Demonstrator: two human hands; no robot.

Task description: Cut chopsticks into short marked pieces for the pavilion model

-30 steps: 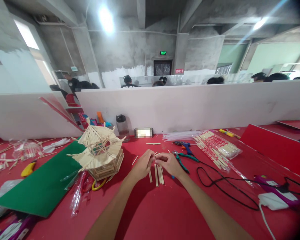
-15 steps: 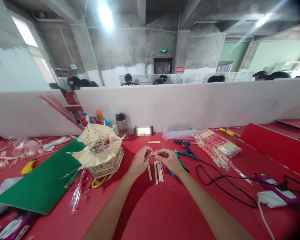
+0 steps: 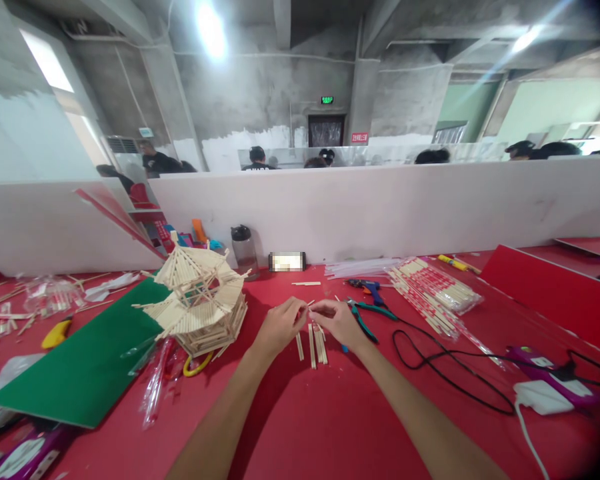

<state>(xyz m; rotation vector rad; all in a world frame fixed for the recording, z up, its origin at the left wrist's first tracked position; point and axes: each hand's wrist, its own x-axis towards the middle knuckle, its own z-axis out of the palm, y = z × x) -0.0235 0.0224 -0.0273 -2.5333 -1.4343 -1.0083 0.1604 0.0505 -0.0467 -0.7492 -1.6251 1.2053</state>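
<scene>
My left hand (image 3: 283, 325) and my right hand (image 3: 341, 324) meet fingertip to fingertip over the red table. Both are closed in a pinch around a short pale wooden stick (image 3: 311, 305), mostly covered by the fingers. Just below the hands lie several cut wooden sticks (image 3: 313, 347), roughly side by side. A pagoda-like model (image 3: 200, 300) made of wooden sticks stands to the left, with a two-tiered roof. Green-handled pliers (image 3: 364, 323) rest beside my right hand.
A blue glue gun (image 3: 373, 289) with a looping black cord (image 3: 415, 367), packed sticks (image 3: 430, 293) and a purple power strip (image 3: 555, 377) are on the right. A green board (image 3: 80, 373) and a yellow-handled tool (image 3: 57, 333) lie left. A bottle (image 3: 244, 252) stands near the white partition (image 3: 355, 207).
My fingertips have drawn closer together and hide more of the stick. My left hand has turned slightly. The model and the sticks on the table stay put.
</scene>
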